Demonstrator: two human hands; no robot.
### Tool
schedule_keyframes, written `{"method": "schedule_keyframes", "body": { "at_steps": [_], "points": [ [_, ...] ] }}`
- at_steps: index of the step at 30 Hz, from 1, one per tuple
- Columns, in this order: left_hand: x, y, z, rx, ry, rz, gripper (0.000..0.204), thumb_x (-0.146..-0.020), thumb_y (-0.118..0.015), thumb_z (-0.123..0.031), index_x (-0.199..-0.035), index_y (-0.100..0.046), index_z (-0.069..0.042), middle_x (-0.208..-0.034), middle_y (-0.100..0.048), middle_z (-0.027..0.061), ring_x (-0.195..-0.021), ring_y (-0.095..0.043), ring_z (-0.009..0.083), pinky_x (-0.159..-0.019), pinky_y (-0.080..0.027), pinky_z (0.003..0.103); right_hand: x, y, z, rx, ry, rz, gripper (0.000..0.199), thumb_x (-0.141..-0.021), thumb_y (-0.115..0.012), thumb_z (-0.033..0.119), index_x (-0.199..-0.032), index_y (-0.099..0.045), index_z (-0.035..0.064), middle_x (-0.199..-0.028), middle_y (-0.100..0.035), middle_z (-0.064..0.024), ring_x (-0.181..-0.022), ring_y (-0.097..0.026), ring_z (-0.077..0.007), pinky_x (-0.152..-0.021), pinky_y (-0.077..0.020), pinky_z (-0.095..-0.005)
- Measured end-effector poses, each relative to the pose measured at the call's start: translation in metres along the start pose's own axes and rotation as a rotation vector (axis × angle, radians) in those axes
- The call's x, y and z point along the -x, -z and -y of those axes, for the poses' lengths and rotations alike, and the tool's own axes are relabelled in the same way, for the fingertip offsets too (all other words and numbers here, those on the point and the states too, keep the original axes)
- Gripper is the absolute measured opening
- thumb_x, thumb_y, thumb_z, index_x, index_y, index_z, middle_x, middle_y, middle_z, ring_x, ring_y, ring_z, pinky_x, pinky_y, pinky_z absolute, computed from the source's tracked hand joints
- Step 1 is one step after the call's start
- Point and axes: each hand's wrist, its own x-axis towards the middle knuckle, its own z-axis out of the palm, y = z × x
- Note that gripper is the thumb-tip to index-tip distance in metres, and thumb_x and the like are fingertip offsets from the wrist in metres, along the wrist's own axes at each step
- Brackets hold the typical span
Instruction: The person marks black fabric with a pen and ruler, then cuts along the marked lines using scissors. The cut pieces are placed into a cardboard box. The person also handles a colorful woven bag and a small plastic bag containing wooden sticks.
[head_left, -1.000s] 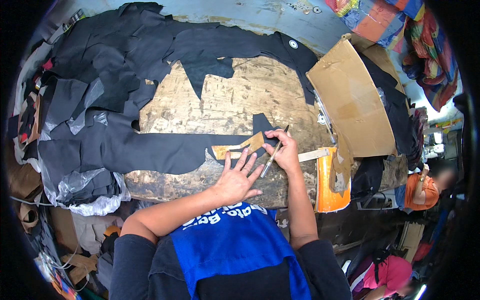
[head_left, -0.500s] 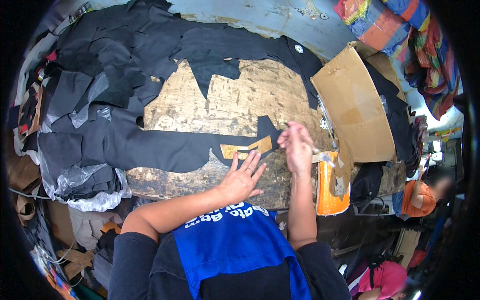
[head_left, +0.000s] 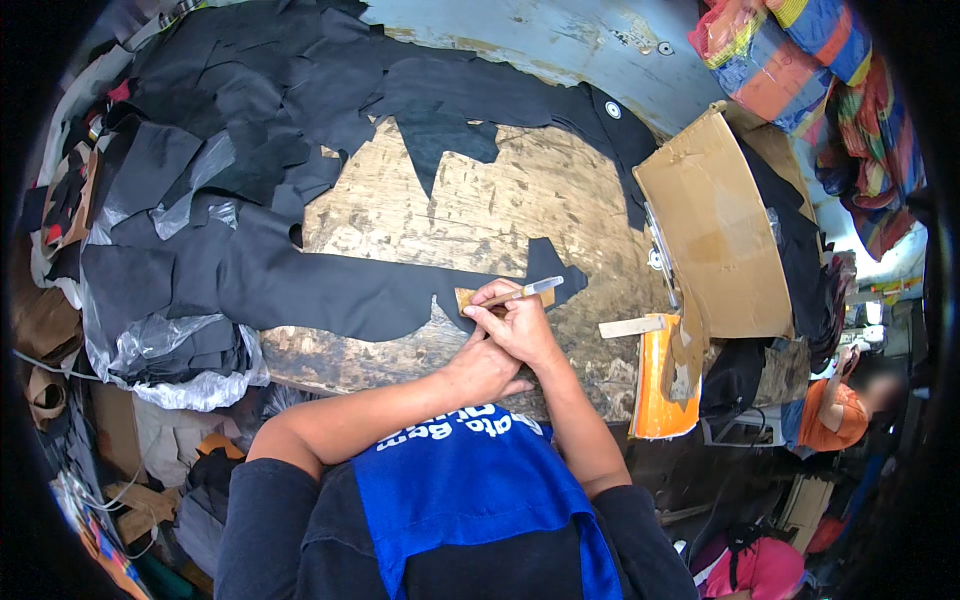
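Note:
My right hand (head_left: 522,326) is closed around a pen (head_left: 535,289) with a pale, clear-looking barrel, slanted up to the right. Its tip is hidden by the fingers. Beneath the right wrist, my left hand (head_left: 478,370) lies at the table edge with its thumb stretched out; its fingertips are mostly covered by the right hand. A tan, flat template (head_left: 463,297) lies under the hands, partly hidden, on a long strip of black leather-like sheet (head_left: 340,295).
The worn wooden table (head_left: 480,205) bears more black sheets (head_left: 230,90) at the left and back. To the right stand a cardboard box (head_left: 715,220), an orange container (head_left: 652,400) and a pale flat strip (head_left: 630,327). A person in orange (head_left: 840,410) is farther right.
My right hand has moved left with the pen, from beside the template to over it. It now crosses my left hand, whose fingers were spread on the template's lower edge.

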Motion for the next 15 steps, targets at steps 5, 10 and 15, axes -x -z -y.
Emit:
{"method": "schedule_keyframes", "body": {
  "at_steps": [5,10,15],
  "points": [
    [0.0,-0.002,0.001,-0.007,-0.019,-0.086,0.065,-0.084,-0.058,-0.045,-0.127,-0.047,0.003,-0.128,-0.047,0.027,-0.127,-0.037,0.0421,-0.108,-0.023,0.053,-0.006,-0.003,0.004,0.159,0.075,0.043,0.013,-0.078,-0.071,0.005,-0.082,-0.062,-0.0036,-0.081,-0.062,-0.0094,-0.073,-0.062,-0.0173,-0.066,-0.0505,-0.0287],
    [-0.001,-0.007,0.003,0.079,-0.021,-0.077,0.062,-0.084,-0.057,-0.044,-0.128,-0.048,-0.001,-0.129,-0.049,0.0218,-0.128,-0.038,0.0369,-0.107,-0.02,0.057,-0.018,-0.015,0.012,0.091,-0.007,-0.082,0.012,-0.079,-0.07,0.005,-0.081,-0.062,-0.0038,-0.079,-0.062,-0.0106,-0.07,-0.062,-0.0184,-0.062,-0.0502,-0.0304],
    [-0.001,-0.005,0.004,0.107,-0.028,-0.104,0.061,-0.083,-0.058,-0.043,-0.128,-0.048,-0.002,-0.129,-0.049,0.0209,-0.127,-0.039,0.0364,-0.107,-0.019,0.057,-0.023,-0.023,0.01,0.086,0.027,-0.157,0.011,-0.079,-0.069,0.004,-0.079,-0.062,-0.0036,-0.079,-0.06,-0.0118,-0.066,-0.062,-0.018,-0.058,-0.0507,-0.0288]
  ]
}}
